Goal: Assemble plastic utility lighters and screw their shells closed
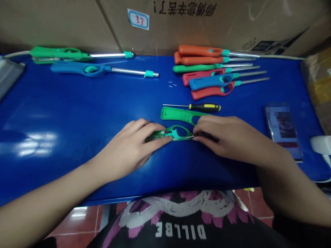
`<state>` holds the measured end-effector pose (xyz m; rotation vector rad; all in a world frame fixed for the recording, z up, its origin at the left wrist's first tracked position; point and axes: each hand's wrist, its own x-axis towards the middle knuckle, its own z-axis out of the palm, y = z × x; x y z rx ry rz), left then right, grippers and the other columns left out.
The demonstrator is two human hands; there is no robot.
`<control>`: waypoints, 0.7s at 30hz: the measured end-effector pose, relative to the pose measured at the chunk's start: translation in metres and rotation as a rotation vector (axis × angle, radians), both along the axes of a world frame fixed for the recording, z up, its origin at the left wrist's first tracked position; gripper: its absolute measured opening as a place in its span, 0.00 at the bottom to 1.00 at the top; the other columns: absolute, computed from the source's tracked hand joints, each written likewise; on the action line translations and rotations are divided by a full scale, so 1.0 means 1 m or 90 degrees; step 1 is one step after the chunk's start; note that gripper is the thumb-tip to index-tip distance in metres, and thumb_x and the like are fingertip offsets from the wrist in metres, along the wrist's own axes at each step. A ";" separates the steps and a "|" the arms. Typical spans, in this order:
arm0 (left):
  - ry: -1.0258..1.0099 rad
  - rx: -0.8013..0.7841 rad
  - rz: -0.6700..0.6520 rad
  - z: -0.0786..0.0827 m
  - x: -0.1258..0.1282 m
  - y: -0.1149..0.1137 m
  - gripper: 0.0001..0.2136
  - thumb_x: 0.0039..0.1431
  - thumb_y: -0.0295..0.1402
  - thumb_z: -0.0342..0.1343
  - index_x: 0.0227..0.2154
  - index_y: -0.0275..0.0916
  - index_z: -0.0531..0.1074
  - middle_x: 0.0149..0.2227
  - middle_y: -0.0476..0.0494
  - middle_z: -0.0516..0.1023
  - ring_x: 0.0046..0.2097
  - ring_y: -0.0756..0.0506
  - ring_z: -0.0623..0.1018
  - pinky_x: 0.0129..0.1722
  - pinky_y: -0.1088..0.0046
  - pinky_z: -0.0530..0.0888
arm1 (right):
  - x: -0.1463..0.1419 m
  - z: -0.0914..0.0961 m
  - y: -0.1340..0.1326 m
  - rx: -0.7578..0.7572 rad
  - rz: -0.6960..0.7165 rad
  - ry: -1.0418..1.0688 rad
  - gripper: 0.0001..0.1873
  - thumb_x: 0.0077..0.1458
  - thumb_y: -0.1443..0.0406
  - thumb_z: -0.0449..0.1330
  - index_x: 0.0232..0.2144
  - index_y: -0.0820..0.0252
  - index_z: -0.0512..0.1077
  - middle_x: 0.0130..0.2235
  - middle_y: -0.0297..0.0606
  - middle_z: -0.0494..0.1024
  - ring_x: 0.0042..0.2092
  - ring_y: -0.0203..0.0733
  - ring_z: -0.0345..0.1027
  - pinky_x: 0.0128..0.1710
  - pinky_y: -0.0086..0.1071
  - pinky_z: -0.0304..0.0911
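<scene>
An opened green lighter [182, 128] lies near the front middle of the table, its inner parts exposed and a turquoise trigger inside. My left hand [137, 143] grips its handle end, thumb and fingers on both sides. At its front end my right hand [219, 134] pinches it, with the fingertips closed by the metal tube, most of which is hidden under the hand. Just behind lies the loose green half-shell [173, 113], its inside facing up and one end covered by my right hand. A black and yellow screwdriver [204, 107] lies behind that shell.
Several small screws [170, 84] lie mid-table. At the back right are several finished-looking lighters [207, 77]; a green lighter [59, 54] and a blue lighter [77, 68] lie back left. A phone [284, 134] rests at right. A cardboard box [77, 24] walls the back.
</scene>
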<state>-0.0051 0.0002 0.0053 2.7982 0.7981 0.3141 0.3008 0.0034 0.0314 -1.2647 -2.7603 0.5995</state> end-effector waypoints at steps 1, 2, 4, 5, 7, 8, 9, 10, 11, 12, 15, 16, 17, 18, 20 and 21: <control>0.006 0.006 -0.002 0.000 0.000 0.000 0.21 0.69 0.24 0.51 0.63 0.44 0.69 0.58 0.37 0.73 0.52 0.37 0.72 0.46 0.58 0.74 | -0.002 0.000 -0.001 0.014 0.000 0.000 0.07 0.69 0.61 0.56 0.41 0.56 0.73 0.41 0.34 0.78 0.38 0.39 0.72 0.33 0.34 0.58; 0.011 0.011 -0.004 0.001 0.000 0.000 0.21 0.69 0.24 0.51 0.63 0.44 0.69 0.58 0.36 0.74 0.51 0.37 0.72 0.46 0.58 0.74 | -0.004 -0.001 -0.001 0.032 -0.001 0.001 0.07 0.69 0.61 0.56 0.41 0.56 0.73 0.41 0.35 0.78 0.38 0.40 0.72 0.32 0.34 0.57; 0.020 0.017 -0.006 0.001 0.000 0.000 0.22 0.69 0.24 0.51 0.63 0.45 0.69 0.58 0.36 0.74 0.51 0.37 0.72 0.45 0.58 0.73 | -0.009 -0.002 -0.002 0.063 -0.008 0.007 0.07 0.68 0.61 0.57 0.42 0.56 0.73 0.42 0.36 0.78 0.37 0.40 0.73 0.29 0.33 0.56; 0.025 0.019 -0.006 0.001 0.000 0.000 0.22 0.69 0.24 0.51 0.63 0.45 0.69 0.58 0.36 0.73 0.51 0.37 0.72 0.45 0.58 0.73 | -0.011 -0.004 -0.003 0.078 -0.012 0.012 0.07 0.68 0.61 0.57 0.42 0.57 0.73 0.42 0.37 0.78 0.37 0.40 0.73 0.28 0.33 0.55; 0.030 0.022 -0.005 0.001 0.001 -0.001 0.23 0.68 0.23 0.51 0.63 0.45 0.68 0.59 0.36 0.73 0.51 0.37 0.72 0.45 0.57 0.73 | -0.014 -0.006 -0.003 0.100 -0.010 0.025 0.06 0.68 0.62 0.58 0.42 0.57 0.74 0.42 0.37 0.78 0.36 0.39 0.73 0.27 0.32 0.55; 0.032 0.023 -0.003 0.001 0.001 -0.001 0.23 0.67 0.23 0.52 0.63 0.45 0.68 0.59 0.36 0.73 0.51 0.36 0.72 0.45 0.57 0.73 | -0.015 -0.007 -0.004 0.108 -0.002 0.034 0.06 0.68 0.63 0.57 0.42 0.56 0.74 0.43 0.37 0.78 0.37 0.39 0.73 0.27 0.32 0.55; 0.034 0.024 -0.002 0.001 0.001 -0.001 0.24 0.67 0.23 0.52 0.63 0.45 0.68 0.59 0.36 0.73 0.51 0.36 0.72 0.45 0.57 0.73 | -0.015 -0.008 -0.004 0.116 0.010 0.044 0.06 0.68 0.63 0.57 0.43 0.56 0.74 0.43 0.37 0.79 0.37 0.38 0.74 0.27 0.31 0.56; 0.035 0.025 0.001 0.001 0.001 -0.001 0.24 0.66 0.22 0.52 0.63 0.45 0.68 0.59 0.36 0.73 0.51 0.36 0.72 0.45 0.57 0.74 | -0.015 -0.009 -0.005 0.127 0.024 0.058 0.06 0.68 0.64 0.57 0.43 0.56 0.74 0.44 0.37 0.79 0.38 0.38 0.74 0.28 0.31 0.57; 0.034 0.024 0.005 0.000 0.001 -0.001 0.24 0.66 0.22 0.52 0.63 0.45 0.68 0.59 0.36 0.73 0.51 0.36 0.72 0.45 0.57 0.74 | -0.015 -0.009 -0.006 0.140 0.039 0.071 0.07 0.68 0.64 0.57 0.43 0.56 0.74 0.44 0.37 0.79 0.38 0.38 0.74 0.28 0.31 0.58; 0.031 0.023 0.007 0.000 0.001 -0.002 0.24 0.66 0.22 0.52 0.63 0.45 0.68 0.58 0.37 0.73 0.51 0.37 0.72 0.46 0.57 0.74 | -0.015 -0.009 -0.007 0.154 0.054 0.082 0.07 0.68 0.64 0.57 0.44 0.57 0.75 0.44 0.37 0.79 0.38 0.38 0.74 0.29 0.31 0.59; 0.007 0.018 0.010 -0.001 0.001 -0.001 0.21 0.68 0.24 0.51 0.62 0.44 0.69 0.59 0.37 0.74 0.50 0.37 0.72 0.46 0.57 0.74 | -0.014 -0.010 -0.009 0.186 0.096 0.099 0.09 0.69 0.64 0.57 0.44 0.57 0.77 0.43 0.37 0.80 0.37 0.37 0.73 0.31 0.32 0.61; -0.003 0.017 0.009 0.000 0.001 -0.001 0.21 0.68 0.24 0.52 0.61 0.44 0.70 0.59 0.37 0.74 0.50 0.37 0.72 0.46 0.57 0.75 | -0.014 -0.010 -0.009 0.190 0.109 0.100 0.10 0.69 0.64 0.57 0.45 0.57 0.77 0.42 0.37 0.79 0.36 0.37 0.72 0.31 0.32 0.61; -0.011 0.017 0.007 0.000 0.001 -0.001 0.20 0.69 0.25 0.52 0.61 0.44 0.70 0.59 0.37 0.74 0.50 0.38 0.72 0.46 0.57 0.75 | -0.014 -0.010 -0.009 0.194 0.118 0.099 0.11 0.70 0.64 0.56 0.46 0.57 0.78 0.41 0.36 0.79 0.36 0.36 0.72 0.30 0.32 0.60; -0.015 0.018 0.005 0.000 0.001 -0.001 0.19 0.69 0.25 0.52 0.61 0.43 0.70 0.58 0.37 0.74 0.49 0.38 0.72 0.46 0.57 0.75 | -0.014 -0.011 -0.010 0.198 0.125 0.099 0.11 0.70 0.63 0.56 0.47 0.57 0.78 0.40 0.36 0.79 0.35 0.36 0.71 0.29 0.32 0.60; -0.012 0.022 0.003 0.001 0.002 0.000 0.19 0.69 0.26 0.53 0.61 0.43 0.71 0.58 0.37 0.74 0.48 0.38 0.72 0.45 0.57 0.76 | -0.016 -0.012 -0.010 0.209 0.132 0.093 0.12 0.70 0.63 0.56 0.47 0.57 0.79 0.38 0.36 0.80 0.34 0.37 0.71 0.29 0.33 0.59; -0.008 0.025 0.003 0.001 0.002 0.000 0.19 0.69 0.26 0.53 0.61 0.42 0.71 0.58 0.36 0.75 0.48 0.38 0.72 0.45 0.57 0.76 | -0.017 -0.012 -0.010 0.214 0.134 0.089 0.13 0.70 0.62 0.56 0.47 0.58 0.79 0.38 0.37 0.80 0.34 0.37 0.72 0.29 0.33 0.60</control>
